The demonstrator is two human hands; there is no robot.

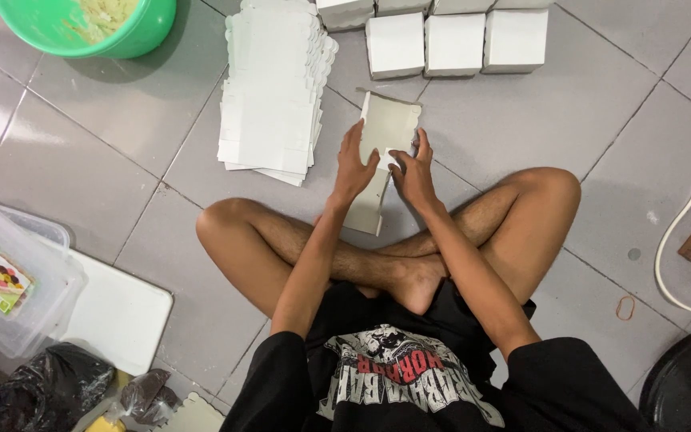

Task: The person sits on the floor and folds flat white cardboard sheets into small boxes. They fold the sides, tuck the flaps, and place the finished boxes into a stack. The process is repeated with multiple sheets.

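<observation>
Between your crossed legs, on the grey floor, lies the blank: one flat white carton blank, part unfolded, with both hands on it. Left hand rests on the blank's left edge, fingers spread and laid flat, thumb reaching inward. Right hand sits on the right edge, fingers curled over the rim, thumb pressing in toward the middle. Neither hand pinches the card outright; both press and bend it. Step in hand, as judged: folding the side panels up along their creases, early in forming one box. Whether a flap is already tucked cannot be told, since your hands hide the middle. The next move probably calls for both thumbs to hold the centre panel down while the fingers lift the sides square, with even pressure so the crease runs true. Long axis of the blank runs away from you, tilted slightly to the right at the far end; the near end lies by your shin, the far end points at the boxes. Those finished boxes stand in a row beyond, well apart from the blank. Stack of flat blanks lies just left of your left hand. Green tub sits at far left, clear bin at near left.
</observation>
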